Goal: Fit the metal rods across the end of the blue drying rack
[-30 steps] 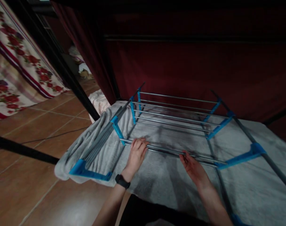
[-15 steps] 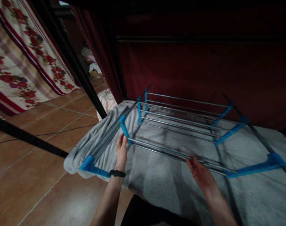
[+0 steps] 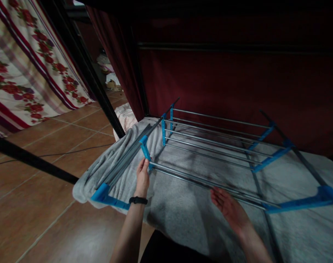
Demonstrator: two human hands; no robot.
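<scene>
A metal rack (image 3: 210,141) with blue plastic brackets and several thin rods stands on a grey blanket. My left hand (image 3: 142,176), with a dark band on the wrist, grips the lower end of a blue bracket (image 3: 145,148) at the near left, thumb on top. From that bracket a pair of metal rods (image 3: 183,174) runs right to another blue bracket (image 3: 300,201). Just below these rods my right hand (image 3: 229,208) is open, palm turned inward, fingers stretched out and holding nothing.
Several loose grey tubes (image 3: 125,160) lie on the blanket (image 3: 183,212) at left, beside a separate blue bracket (image 3: 108,197). Black bed posts (image 3: 100,91) rise at left over a tiled floor (image 3: 46,175) with a cable. A dark red curtain (image 3: 210,80) hangs behind.
My right hand has let go of the near rod and moved slightly down and left, its fingers opening. My left hand stays on the bracket.
</scene>
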